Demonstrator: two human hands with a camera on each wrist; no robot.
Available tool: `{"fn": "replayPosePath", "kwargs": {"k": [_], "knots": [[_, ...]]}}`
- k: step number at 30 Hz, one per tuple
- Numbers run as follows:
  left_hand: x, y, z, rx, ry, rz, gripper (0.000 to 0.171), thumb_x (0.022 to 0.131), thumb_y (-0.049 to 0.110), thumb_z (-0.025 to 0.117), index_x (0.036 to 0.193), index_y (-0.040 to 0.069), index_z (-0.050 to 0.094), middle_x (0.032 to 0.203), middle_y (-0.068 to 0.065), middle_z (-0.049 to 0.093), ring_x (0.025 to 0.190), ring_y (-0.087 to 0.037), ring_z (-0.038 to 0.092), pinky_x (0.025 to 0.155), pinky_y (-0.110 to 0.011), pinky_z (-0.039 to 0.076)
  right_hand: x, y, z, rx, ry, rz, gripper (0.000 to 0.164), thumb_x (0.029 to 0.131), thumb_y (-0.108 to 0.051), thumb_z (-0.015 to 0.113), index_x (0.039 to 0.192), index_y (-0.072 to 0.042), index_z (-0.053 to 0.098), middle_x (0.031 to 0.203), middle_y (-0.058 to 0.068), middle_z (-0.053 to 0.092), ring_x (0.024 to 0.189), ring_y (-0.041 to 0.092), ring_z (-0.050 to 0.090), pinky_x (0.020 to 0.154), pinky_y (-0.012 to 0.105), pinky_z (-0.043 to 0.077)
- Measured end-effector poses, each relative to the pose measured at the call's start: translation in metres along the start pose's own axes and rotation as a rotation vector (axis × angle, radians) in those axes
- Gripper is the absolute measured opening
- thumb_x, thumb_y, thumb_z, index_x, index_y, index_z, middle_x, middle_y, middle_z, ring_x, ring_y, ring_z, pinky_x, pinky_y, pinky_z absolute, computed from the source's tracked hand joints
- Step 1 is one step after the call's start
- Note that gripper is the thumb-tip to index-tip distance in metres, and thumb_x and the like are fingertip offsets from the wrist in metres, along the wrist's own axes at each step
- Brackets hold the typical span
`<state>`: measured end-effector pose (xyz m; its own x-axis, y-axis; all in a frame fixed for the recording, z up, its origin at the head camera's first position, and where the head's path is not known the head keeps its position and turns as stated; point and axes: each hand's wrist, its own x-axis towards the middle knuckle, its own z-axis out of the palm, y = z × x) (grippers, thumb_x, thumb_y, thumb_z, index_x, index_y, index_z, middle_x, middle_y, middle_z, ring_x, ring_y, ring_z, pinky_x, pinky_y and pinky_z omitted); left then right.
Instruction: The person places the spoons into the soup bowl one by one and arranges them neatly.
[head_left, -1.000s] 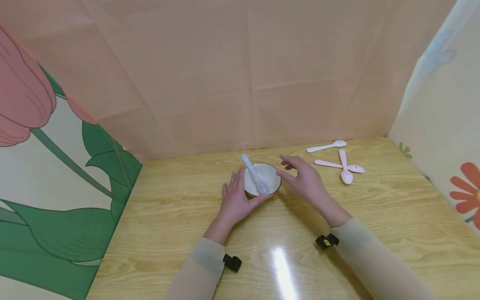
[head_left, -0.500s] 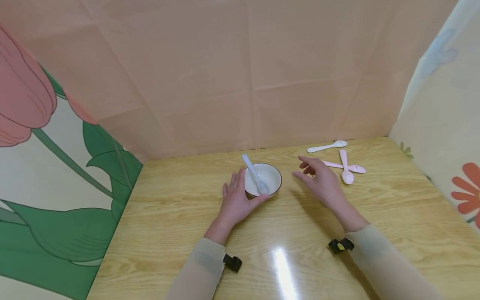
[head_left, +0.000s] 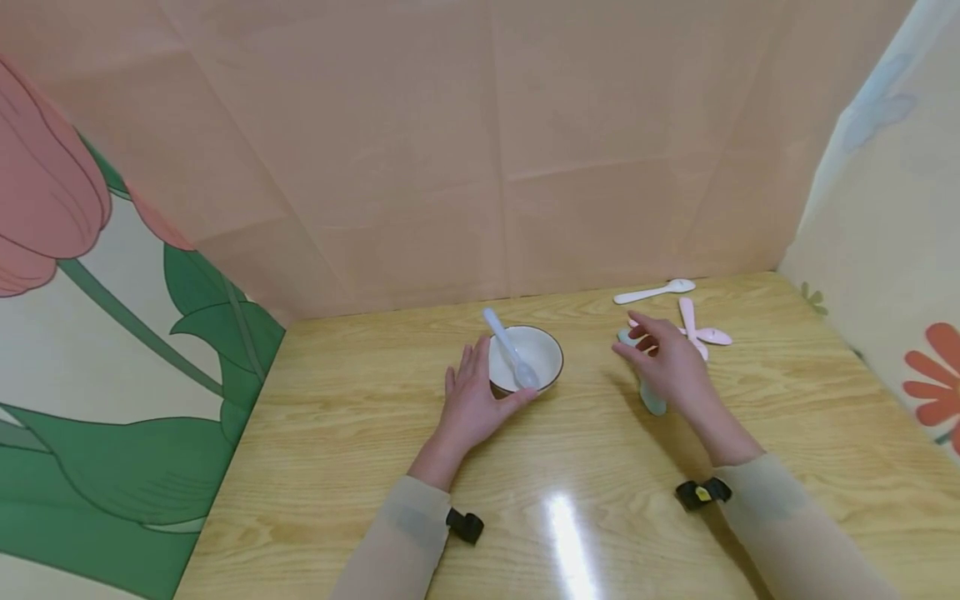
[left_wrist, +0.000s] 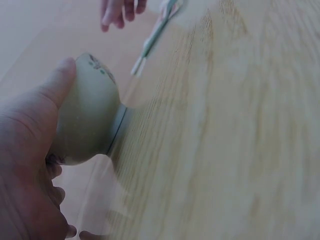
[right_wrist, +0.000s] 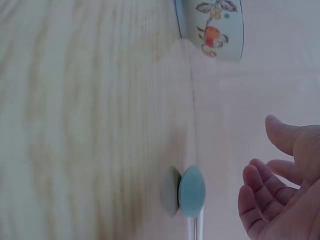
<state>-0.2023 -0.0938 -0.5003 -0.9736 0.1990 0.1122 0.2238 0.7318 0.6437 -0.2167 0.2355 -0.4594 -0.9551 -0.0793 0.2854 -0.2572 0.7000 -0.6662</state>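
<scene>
Round white ceramic bowl (head_left: 543,353) stood on wooden surface (head_left: 345,450), left hand (head_left: 475,402) gripping it, pale-blue plastic spoon (head_left: 512,348) already inside. Right hand (head_left: 671,367), loosely parted, hovered empty over green plastic spoon (head_left: 652,400); pink spoons (head_left: 687,315), white spoon (head_left: 652,292) also outside.

No text, brand or number can be read. Small dark marks on the heads of the white spoon (head_left: 655,292) and a pink spoon (head_left: 713,337) are too tiny to make out; whether they are lettering cannot be told.
</scene>
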Motion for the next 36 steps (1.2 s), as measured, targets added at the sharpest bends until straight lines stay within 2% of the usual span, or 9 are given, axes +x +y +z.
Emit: {"fn": "replayPosePath", "kwargs": {"k": [11, 18, 23, 29, 36], "knots": [[-0.001, 0.002, 0.0, 0.0, 0.01, 0.008, 0.123, 0.091, 0.079, 0.075, 0.178, 0.018, 0.013, 0.183, -0.008, 0.023, 0.169, -0.033, 0.011, 0.131, -0.068, 0.007, 0.001, 0.018, -0.008, -0.035, -0.087, 0.067, 0.069, 0.107, -0.033, 0.077, 0.159, 0.006, 0.052, 0.121, 0.024, 0.071, 0.107, 0.042, 0.072, 0.088, 0.054, 0.055], [-0.001, 0.003, 0.0, -0.006, 0.01, 0.013, 0.122, 0.091, 0.077, 0.076, 0.178, 0.017, 0.013, 0.182, -0.01, 0.024, 0.169, -0.037, 0.012, 0.131, -0.069, 0.007, 0.0, 0.029, -0.01, -0.012, -0.137, 0.105, 0.065, 0.106, -0.029, 0.078, 0.158, 0.003, 0.056, 0.114, 0.022, 0.073, 0.109, 0.043, 0.073, 0.086, 0.047, 0.057], [-0.002, 0.003, -0.001, -0.015, 0.017, 0.013, 0.121, 0.091, 0.076, 0.077, 0.177, 0.017, 0.016, 0.181, -0.011, 0.026, 0.169, -0.038, 0.013, 0.131, -0.07, 0.008, 0.0, 0.034, -0.01, -0.024, -0.168, 0.147, 0.071, 0.105, -0.029, 0.08, 0.157, 0.01, 0.051, 0.116, 0.025, 0.072, 0.112, 0.043, 0.068, 0.09, 0.052, 0.053], [-0.002, 0.003, -0.002, -0.016, 0.015, 0.009, 0.122, 0.091, 0.077, 0.076, 0.178, 0.017, 0.015, 0.181, -0.012, 0.026, 0.169, -0.037, 0.013, 0.131, -0.069, 0.008, 0.003, 0.04, -0.008, -0.06, -0.185, 0.144, 0.073, 0.103, -0.025, 0.082, 0.156, 0.014, 0.05, 0.108, 0.02, 0.072, 0.1, 0.036, 0.066, 0.085, 0.048, 0.05], [-0.001, 0.002, -0.002, -0.019, 0.016, 0.012, 0.123, 0.09, 0.077, 0.076, 0.177, 0.014, 0.017, 0.181, -0.011, 0.026, 0.169, -0.037, 0.012, 0.131, -0.069, 0.007, 0.007, 0.042, -0.007, -0.069, -0.254, 0.143, 0.079, 0.102, -0.026, 0.083, 0.157, 0.017, 0.045, 0.104, 0.017, 0.069, 0.093, 0.031, 0.062, 0.083, 0.046, 0.049]]}}
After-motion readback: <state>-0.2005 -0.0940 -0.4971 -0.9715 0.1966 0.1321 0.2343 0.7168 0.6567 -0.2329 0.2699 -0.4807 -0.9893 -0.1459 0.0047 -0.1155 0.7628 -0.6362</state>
